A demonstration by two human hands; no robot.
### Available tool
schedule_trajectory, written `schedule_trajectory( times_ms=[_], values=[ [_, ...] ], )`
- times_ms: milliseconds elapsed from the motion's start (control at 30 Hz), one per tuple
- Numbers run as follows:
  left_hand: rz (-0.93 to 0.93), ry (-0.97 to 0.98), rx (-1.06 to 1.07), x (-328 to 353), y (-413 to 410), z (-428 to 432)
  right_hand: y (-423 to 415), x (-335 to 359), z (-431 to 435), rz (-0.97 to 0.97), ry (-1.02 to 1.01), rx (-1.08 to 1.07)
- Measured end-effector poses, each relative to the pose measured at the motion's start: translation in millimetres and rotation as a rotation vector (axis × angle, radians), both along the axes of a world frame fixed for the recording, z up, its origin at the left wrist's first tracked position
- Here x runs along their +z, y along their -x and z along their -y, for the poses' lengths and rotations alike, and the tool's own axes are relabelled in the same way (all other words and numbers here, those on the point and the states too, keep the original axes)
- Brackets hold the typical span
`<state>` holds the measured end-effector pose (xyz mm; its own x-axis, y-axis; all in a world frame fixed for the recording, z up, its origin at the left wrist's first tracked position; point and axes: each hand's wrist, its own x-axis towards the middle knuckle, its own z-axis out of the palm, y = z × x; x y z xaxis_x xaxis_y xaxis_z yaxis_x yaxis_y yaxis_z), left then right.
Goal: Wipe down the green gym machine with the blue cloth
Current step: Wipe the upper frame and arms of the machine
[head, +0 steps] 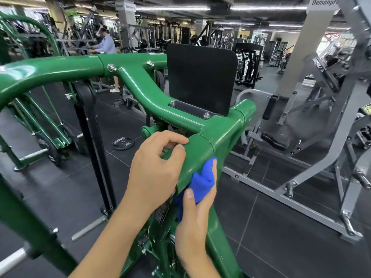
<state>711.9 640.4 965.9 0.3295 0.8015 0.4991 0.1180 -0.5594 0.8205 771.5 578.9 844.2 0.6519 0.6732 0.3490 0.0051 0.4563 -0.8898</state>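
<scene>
Pinching the blue cloth (pixel 201 181), the right hand (pixel 195 219) presses it to the green gym machine (pixel 140 91); left hand (pixel 154 167) grips the machine alongside.

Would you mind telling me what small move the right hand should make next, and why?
Probably slide the blue cloth up the green tube toward the joint: the right hand presses it lower down, while the left hand grips the tube.

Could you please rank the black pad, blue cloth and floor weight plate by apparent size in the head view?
Largest: black rectangular pad
Then: blue cloth
Smallest: black round weight plate, though it lies farther away.
</scene>
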Motion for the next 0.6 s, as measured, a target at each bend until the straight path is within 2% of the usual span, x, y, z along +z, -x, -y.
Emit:
schedule_trajectory(
  times_ms=[133,233,433,500,600],
  values=[
    [0.004,0.007,-0.005,-1,1,-1,-9,9,1,-0.28,0.05,0.059],
    [0.006,0.014,-0.009,0,1,0,-33,28,-3,-0.623,0.041,0.124],
    [0.014,0.02,-0.013,0,1,-1,-39,39,-2,-0.699,0.131,0.308],
    [0.019,0.017,-0.013,-1,0,-1,-47,42,-3,-0.712,0.105,0.321],
    [0.016,0.016,-0.008,-1,0,-1,-73,61,-7,-0.828,0.101,0.302]
  ],
)
